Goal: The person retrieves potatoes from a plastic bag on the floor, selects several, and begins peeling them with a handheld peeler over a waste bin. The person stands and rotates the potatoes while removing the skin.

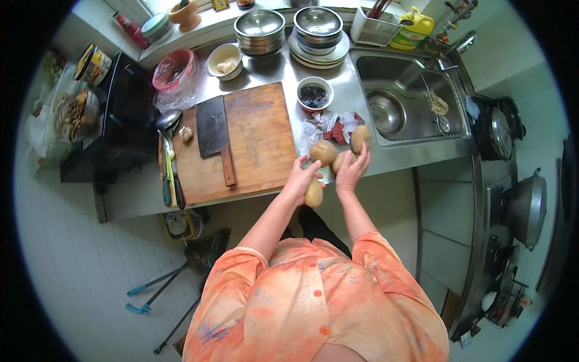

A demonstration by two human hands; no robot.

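Several potatoes are gathered between my two hands at the counter's front edge, right of the cutting board [259,133]. My left hand [298,180] is closed round a pale potato [313,193], and a rounder brown potato [322,153] rests against its fingertips. My right hand [351,172] grips a potato [341,161] partly hidden by its fingers; another potato [361,138] touches those fingertips. Just behind lie crumpled white and dark red wrappings [335,128]. On the board, a cleaver [212,127] lies with its wooden handle toward me.
A garlic bulb [186,133] and several utensils [170,163] lie at the board's left. Behind stand a bowl of dark liquid [315,95], a white bowl [225,61], stacked metal bowls [259,30] and a red-rimmed plastic bag [174,71]. A sink [410,139] is at right.
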